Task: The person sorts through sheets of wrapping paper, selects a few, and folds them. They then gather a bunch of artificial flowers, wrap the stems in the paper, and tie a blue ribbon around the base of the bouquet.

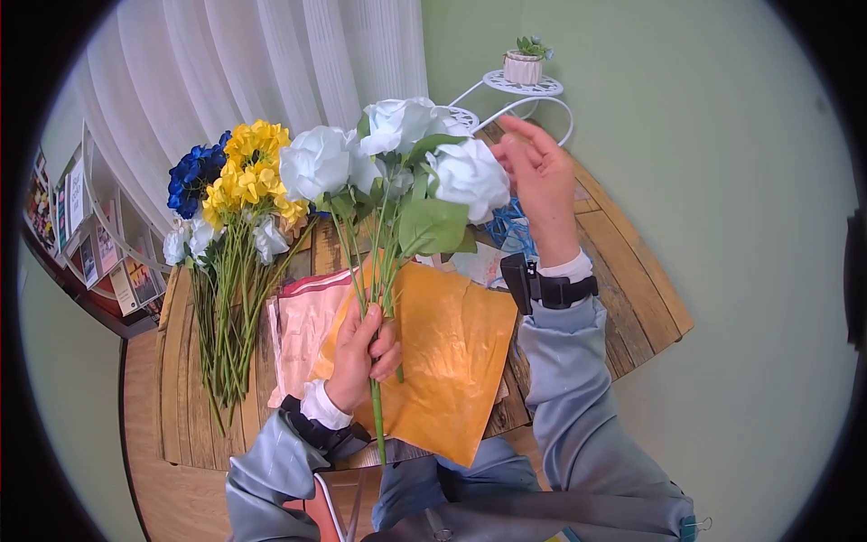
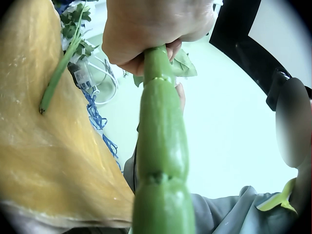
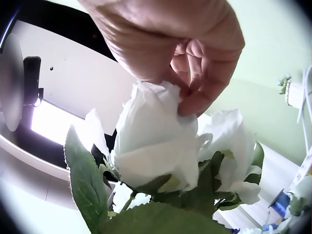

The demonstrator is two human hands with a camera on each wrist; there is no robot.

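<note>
My left hand (image 1: 359,359) grips the green stems of several artificial white roses (image 1: 330,163), held upright with their blooms at the top. In the left wrist view, the thick jointed stem (image 2: 163,141) runs down out of the fist. My right hand (image 1: 548,194) is up at the rightmost bloom (image 1: 470,181). In the right wrist view, its thumb and fingertip pinch the upper petals of that white rose (image 3: 156,141). Green leaves (image 3: 87,178) spread below the bloom. Behind the stems, an orange-yellow wrapping sheet (image 1: 461,334) lies on the wooden table (image 1: 623,262).
Blue, yellow and white artificial flowers (image 1: 248,172) lie at the table's left. Pink packaging (image 1: 307,321) is beside the orange sheet, and blue shredded strands (image 1: 513,230) sit behind it. A white plant stand (image 1: 524,86) with a small pot is at the back. Scissors (image 1: 352,506) are low in front.
</note>
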